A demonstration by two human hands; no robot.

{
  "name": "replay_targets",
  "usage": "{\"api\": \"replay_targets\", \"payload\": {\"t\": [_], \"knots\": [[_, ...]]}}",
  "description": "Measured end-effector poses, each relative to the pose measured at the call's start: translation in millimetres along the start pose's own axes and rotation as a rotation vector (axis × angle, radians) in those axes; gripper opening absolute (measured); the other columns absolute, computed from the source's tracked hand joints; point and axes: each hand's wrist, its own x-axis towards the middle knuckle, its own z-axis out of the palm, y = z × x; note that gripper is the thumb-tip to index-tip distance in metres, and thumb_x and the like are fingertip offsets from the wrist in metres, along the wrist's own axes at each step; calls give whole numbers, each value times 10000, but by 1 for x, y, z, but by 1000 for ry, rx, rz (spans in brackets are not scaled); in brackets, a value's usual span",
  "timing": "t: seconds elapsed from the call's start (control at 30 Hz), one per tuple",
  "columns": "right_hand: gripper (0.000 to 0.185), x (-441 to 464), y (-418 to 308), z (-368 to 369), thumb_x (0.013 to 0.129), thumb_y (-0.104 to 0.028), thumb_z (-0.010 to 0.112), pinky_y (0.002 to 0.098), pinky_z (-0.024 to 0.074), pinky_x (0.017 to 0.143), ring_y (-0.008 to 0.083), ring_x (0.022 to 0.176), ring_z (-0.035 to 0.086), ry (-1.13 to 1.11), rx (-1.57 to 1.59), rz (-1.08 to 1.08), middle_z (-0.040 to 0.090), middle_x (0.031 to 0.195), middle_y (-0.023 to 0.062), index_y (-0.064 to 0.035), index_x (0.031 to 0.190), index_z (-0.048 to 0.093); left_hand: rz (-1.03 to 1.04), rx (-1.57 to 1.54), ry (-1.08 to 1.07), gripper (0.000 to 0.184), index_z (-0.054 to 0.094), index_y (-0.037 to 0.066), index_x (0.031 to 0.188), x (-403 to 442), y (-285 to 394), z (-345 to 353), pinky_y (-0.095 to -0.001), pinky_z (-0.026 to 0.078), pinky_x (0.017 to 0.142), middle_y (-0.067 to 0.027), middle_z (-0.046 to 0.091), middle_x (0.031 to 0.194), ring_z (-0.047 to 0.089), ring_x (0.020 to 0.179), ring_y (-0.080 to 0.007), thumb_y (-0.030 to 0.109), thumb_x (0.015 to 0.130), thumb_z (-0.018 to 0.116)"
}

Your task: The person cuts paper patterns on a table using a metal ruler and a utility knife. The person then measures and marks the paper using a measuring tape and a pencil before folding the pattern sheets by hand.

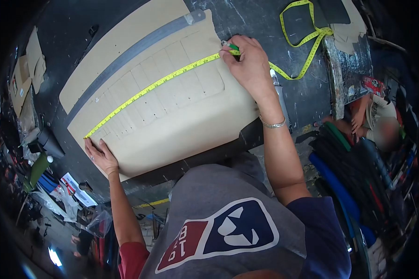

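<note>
A yellow measuring tape (156, 84) stretches diagonally over a large sheet of brown paper (172, 135) marked with pencil lines and small dots. At the tape's lower left end, my left hand (101, 157) presses it down with the fingertips, thumb spread to the side. My right hand (246, 63) is closed on the tape near the sheet's upper right edge and also holds a green pen (231, 46). Its tip is partly hidden by the fingers. Above the tape, a long curved grey metal ruler (139, 53) lies on the paper.
The dark worktable (237, 23) carries the paper. Loose tape loops (307, 44) trail at the right, by a worn block (333, 74). Rolls of material (354, 172) crowd the lower right, where another person (379, 121) sits. Plastic bags and papers (79, 189) lie lower left.
</note>
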Motion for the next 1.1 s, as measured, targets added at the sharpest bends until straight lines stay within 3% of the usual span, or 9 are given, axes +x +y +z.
{"api": "replay_targets", "payload": {"t": [0.23, 0.47, 0.57, 0.67, 0.77, 0.87, 0.97, 1.03, 1.1], "knots": [[181, -4, 7, 3, 834, -165, 820, 396, 511, 876, 300, 920, 602, 27, 37, -61, 623, 864, 85, -66, 984, 798, 23, 25, 56, 576, 494, -62, 1458, 0, -3, 1, -492, 388, 1160, -295, 523, 1463, 491, 1366, -454, 296, 1024, 617], [180, -3, 9, 4, 834, -204, 821, 388, 511, 886, 294, 912, 599, -13, -14, -74, 620, 854, 74, -77, 962, 820, 6, 16, 73, 596, 496, -49, 1464, -2, -9, 3, -487, 368, 1181, -258, 528, 1498, 456, 1412, -430, 323, 1015, 624], [182, -2, 14, 8, 830, -231, 818, 373, 511, 848, 269, 916, 610, -13, -79, -101, 639, 861, 53, -132, 982, 830, 6, 37, 77, 620, 488, -34, 1479, -4, -11, 4, -493, 351, 1189, -236, 526, 1518, 437, 1431, -418, 357, 1016, 618], [223, -1, 15, 11, 825, -259, 807, 392, 521, 843, 288, 901, 627, 13, -122, -119, 652, 869, 66, -110, 990, 823, -21, 63, 69, 644, 478, -23, 1494, -5, -11, 4, -497, 331, 1198, -224, 522, 1530, 417, 1448, -415, 394, 1020, 604], [284, 2, 9, 9, 835, -307, 787, 427, 515, 948, 348, 1004, 626, -74, -132, -17, 695, 989, 100, -74, 994, 816, -35, 64, 69, 662, 467, -9, 1511, -6, -16, 7, -524, 310, 1203, -201, 493, 1565, 400, 1468, -399, 419, 1022, 592], [369, 4, 16, 18, 827, -385, 771, 424, 523, 994, 383, 1123, 657, 12, -205, 18, 734, 1159, 147, -71, 1016, 814, -27, 88, 91, 673, 456, 1, 1527, -9, -18, 9, -553, 293, 1203, -180, 448, 1607, 390, 1479, -390, 430, 1025, 587], [447, 8, 20, 17, 820, -436, 753, 414, 533, 1007, 392, 1168, 678, -12, -242, 0, 739, 1185, 214, -57, 1052, 803, -73, -23, 77, 689, 494, 10, 1485, -3, -18, 4, -558, 297, 1200, -173, 476, 1566, 400, 1469, -389, 441, 970, 650], [470, 12, 18, 14, 822, -453, 743, 423, 555, 972, 387, 1102, 716, -68, -223, 77, 761, 1049, 228, -39, 1038, 794, -137, -155, 93, 697, 529, 10, 1434, 5, -15, -9, -520, 354, 1173, -218, 517, 1485, 438, 1426, -401, 412, 902, 731], [438, 10, -6, 6, 839, -461, 728, 411, 569, 840, 333, 909, 752, -128, -240, 202, 764, 923, 187, -46, 970, 781, -163, -275, 178, 686, 537, -7, 1425, 21, -26, -17, -504, 425, 1119, -254, 530, 1430, 508, 1345, -437, 359, 889, 759]]}}
